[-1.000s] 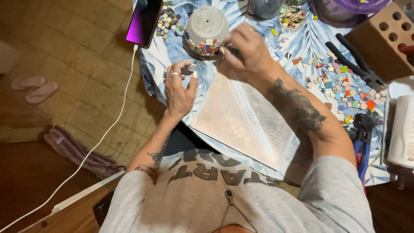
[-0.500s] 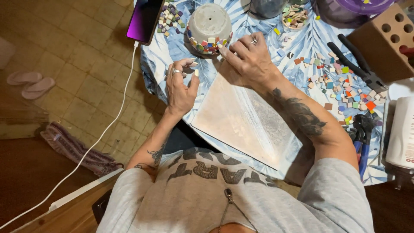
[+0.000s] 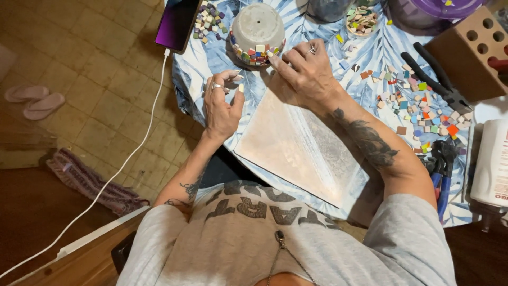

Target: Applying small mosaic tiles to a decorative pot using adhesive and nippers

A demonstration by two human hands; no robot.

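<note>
An upturned grey pot with a band of coloured mosaic tiles round its rim stands on the blue leaf-print tablecloth. My right hand lies just below it, fingertips touching the tiled rim. My left hand hovers to the left with fingers curled loosely, pinching something small that I cannot make out. A pale rectangular board lies between my arms.
Loose coloured tiles are scattered at right, beside black nippers and blue-handled pliers. A phone on a white cable sits top left, next to a small tile pile. A brick, tile bowl and white bottle stand nearby.
My right hand has slid down off the pot's side and now rests below its rim. My left hand has barely moved.
</note>
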